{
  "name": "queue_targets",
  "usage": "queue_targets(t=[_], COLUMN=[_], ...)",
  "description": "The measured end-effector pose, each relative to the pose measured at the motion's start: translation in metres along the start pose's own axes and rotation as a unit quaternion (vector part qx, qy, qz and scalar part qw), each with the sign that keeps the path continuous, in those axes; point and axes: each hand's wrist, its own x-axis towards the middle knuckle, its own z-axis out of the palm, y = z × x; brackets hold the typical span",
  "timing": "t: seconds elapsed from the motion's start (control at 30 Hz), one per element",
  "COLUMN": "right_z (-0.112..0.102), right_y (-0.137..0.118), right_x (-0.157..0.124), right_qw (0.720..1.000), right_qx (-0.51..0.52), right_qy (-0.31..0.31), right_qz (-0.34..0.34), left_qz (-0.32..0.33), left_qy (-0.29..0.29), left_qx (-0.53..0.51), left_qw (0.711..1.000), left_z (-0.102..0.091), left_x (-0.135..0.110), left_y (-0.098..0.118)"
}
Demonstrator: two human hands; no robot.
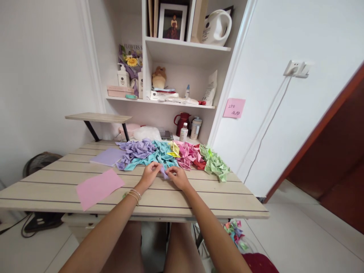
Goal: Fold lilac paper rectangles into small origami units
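Note:
Between my two hands, just above the table, is a small folded piece of purple paper (163, 173). My left hand (151, 173) pinches its left side, with thin bracelets (134, 195) on the wrist. My right hand (178, 176) grips the right side of the same paper. Right behind my hands lies a row of folded paper pieces: purple ones (139, 150), blue ones (162, 152), a few yellow ones (174, 149), pink ones (188, 153), red ones (200, 164) and green ones (216, 165). The finer folds in the held paper are too small to make out.
A flat pink sheet (99, 187) and a stack of purple paper (106, 156) lie left on the slatted table (167, 203). Behind stand a small raised shelf (99, 117), a bottle (184, 132) and a red jug (181, 123). More folded pieces (235, 232) are down at right.

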Motion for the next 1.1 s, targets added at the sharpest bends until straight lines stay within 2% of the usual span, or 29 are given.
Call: queue_targets(t=[0.17, 0.33, 0.4, 0.47, 0.6, 0.8, 0.97, 1.1], right_z=[-0.002, -0.007, -0.008, -0.007, -0.006, -0.002, -0.002, -0.003], right_y=[0.004, 0.006, 0.005, 0.003, 0.000, 0.004, 0.010, 0.008], right_x=[0.001, 0.002, 0.001, 0.000, -0.002, -0.001, 0.001, 0.001], right_qw=[0.998, 0.998, 0.998, 1.000, 1.000, 0.997, 0.994, 0.989], right_qx=[0.002, 0.009, 0.012, 0.009, 0.009, 0.071, 0.093, 0.134], right_qy=[0.055, 0.067, 0.055, 0.030, -0.002, 0.013, 0.014, 0.010], right_qz=[-0.010, 0.006, 0.013, 0.004, -0.028, 0.017, 0.062, 0.064], left_qz=[-0.038, -0.047, -0.037, -0.023, 0.009, 0.009, -0.012, -0.052], left_qy=[-0.024, -0.136, -0.158, -0.147, -0.090, -0.026, -0.017, -0.020], left_qx=[-0.054, -0.066, -0.042, -0.011, 0.042, 0.029, 0.023, -0.013], left_qw=[0.998, 0.987, 0.986, 0.989, 0.995, 0.999, 1.000, 0.998], left_z=[0.004, -0.001, -0.003, -0.003, -0.004, -0.008, -0.008, -0.007], left_x=[-0.003, -0.006, -0.005, -0.004, -0.002, 0.000, 0.001, 0.001], left_y=[0.001, 0.007, 0.007, 0.005, 0.001, 0.000, -0.001, -0.002])
